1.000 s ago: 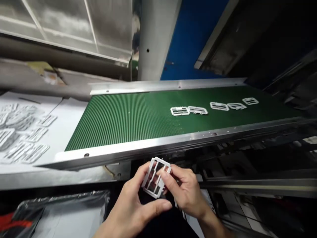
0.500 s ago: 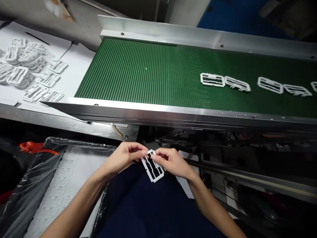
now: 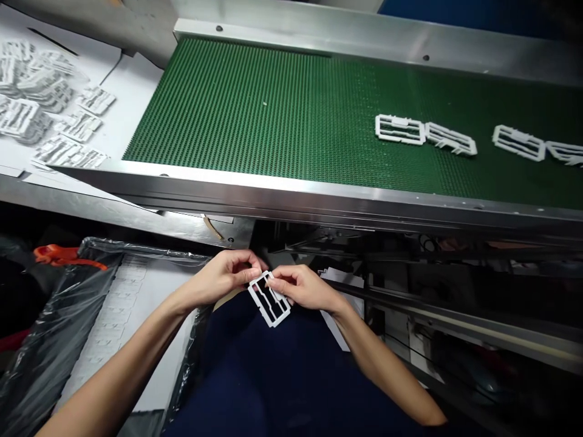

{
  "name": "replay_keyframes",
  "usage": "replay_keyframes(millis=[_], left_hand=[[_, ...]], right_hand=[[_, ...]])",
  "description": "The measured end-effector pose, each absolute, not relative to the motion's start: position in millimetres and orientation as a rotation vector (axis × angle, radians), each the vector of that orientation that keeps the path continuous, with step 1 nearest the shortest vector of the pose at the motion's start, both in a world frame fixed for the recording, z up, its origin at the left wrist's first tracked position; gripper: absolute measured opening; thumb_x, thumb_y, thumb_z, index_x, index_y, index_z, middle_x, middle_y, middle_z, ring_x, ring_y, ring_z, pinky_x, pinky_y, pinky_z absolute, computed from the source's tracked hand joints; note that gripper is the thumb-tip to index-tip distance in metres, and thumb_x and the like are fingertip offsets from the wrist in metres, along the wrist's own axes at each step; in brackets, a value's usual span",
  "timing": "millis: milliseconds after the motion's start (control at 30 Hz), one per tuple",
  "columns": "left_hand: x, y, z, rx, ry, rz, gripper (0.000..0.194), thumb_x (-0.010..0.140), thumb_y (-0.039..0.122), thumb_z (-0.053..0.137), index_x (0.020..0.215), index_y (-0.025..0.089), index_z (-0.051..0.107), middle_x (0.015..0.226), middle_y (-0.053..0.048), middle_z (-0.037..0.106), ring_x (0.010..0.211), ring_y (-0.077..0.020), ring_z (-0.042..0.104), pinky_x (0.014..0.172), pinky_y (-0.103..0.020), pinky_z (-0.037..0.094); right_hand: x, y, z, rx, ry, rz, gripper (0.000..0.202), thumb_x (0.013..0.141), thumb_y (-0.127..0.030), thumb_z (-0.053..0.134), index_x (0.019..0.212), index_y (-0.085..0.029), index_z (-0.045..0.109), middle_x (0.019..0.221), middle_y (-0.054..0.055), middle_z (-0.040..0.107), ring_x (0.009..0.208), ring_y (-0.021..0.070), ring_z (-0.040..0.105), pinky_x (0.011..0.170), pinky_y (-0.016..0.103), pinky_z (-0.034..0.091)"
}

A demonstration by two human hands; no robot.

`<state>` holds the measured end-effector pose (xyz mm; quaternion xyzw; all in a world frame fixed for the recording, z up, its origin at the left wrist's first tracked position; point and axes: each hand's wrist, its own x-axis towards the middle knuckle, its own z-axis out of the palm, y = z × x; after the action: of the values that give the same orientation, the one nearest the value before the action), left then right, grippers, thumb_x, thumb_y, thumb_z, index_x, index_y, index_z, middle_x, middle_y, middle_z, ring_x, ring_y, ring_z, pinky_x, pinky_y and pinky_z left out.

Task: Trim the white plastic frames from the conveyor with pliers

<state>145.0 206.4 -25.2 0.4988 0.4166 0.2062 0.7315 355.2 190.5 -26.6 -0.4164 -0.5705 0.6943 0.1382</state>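
Between my two hands, over my dark blue clothing, is a white plastic frame (image 3: 276, 315) with long slots, tilted. The fingers of my left hand (image 3: 232, 273) pinch its upper left corner. Those of my right hand (image 3: 303, 285) grip its upper right side, with the thumb on the front face. The fingertips behind the frame are partly hidden. On the green conveyor belt (image 3: 237, 109), more white frames lie in joined pairs; the nearest pair (image 3: 401, 130) is right of the middle.
A metal rail (image 3: 273, 185) edges the belt's near side. Stacks of white frames (image 3: 20, 118) rest on white sheets at the left. Below stands a box lined with black plastic (image 3: 54, 340), holding rows of white parts (image 3: 102, 331). An orange tool (image 3: 59, 255) lies by it.
My view has shifted, so the belt and stacks sit higher in the picture. Both hands still hold the frame, which appears slightly farther left. The belt's nearest pair appears a little farther right.
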Motion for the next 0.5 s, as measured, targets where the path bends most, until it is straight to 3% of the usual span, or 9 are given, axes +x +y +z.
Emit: replay_keyframes(millis=[100,267,367,500], left_hand=[[146,197,-23,1.124,0.897,0.541,0.021,0.083,0.033,0.057,0.072,0.015,0.055,0.111,-0.009,0.058,0.085,-0.0186,0.056,0.072,-0.029,0.045],[140,176,-29,1.037,0.819,0.568,0.018,0.086,0.031,0.055,0.078,0.016,0.054,0.080,-0.004,0.061,0.074,-0.0162,0.056,0.068,-0.028,0.043],[132,164,-38,0.986,0.943,0.596,0.019,0.085,0.033,0.056,0.079,0.015,0.056,0.072,-0.001,0.058,0.069,-0.0146,0.053,0.065,-0.026,0.041],[120,148,-45,0.880,1.016,0.650,0.019,0.084,0.032,0.057,0.081,0.014,0.059,0.073,-0.002,0.059,0.067,-0.0138,0.053,0.063,-0.025,0.041]], right_hand=[[353,185,-38,-1.071,-1.516,2.179,0.039,0.086,-0.051,0.052,0.091,-0.013,0.061,0.068,-0.002,0.053,0.053,0.0063,0.047,0.050,0.018,0.039],[350,189,-53,-0.882,-1.491,2.460,0.040,0.085,-0.049,0.054,0.097,-0.012,0.063,0.079,0.002,0.060,0.066,0.0100,0.056,0.065,0.023,0.047],[338,214,-57,-0.816,-1.683,2.472,0.039,0.079,-0.037,0.065,0.110,-0.015,0.060,0.095,0.005,0.063,0.083,0.0143,0.060,0.073,0.025,0.048],[291,262,-66,-0.850,-2.309,2.078,0.048,0.068,-0.007,0.067,0.114,-0.018,0.060,0.106,0.002,0.064,0.093,0.0141,0.061,0.079,0.023,0.047]])
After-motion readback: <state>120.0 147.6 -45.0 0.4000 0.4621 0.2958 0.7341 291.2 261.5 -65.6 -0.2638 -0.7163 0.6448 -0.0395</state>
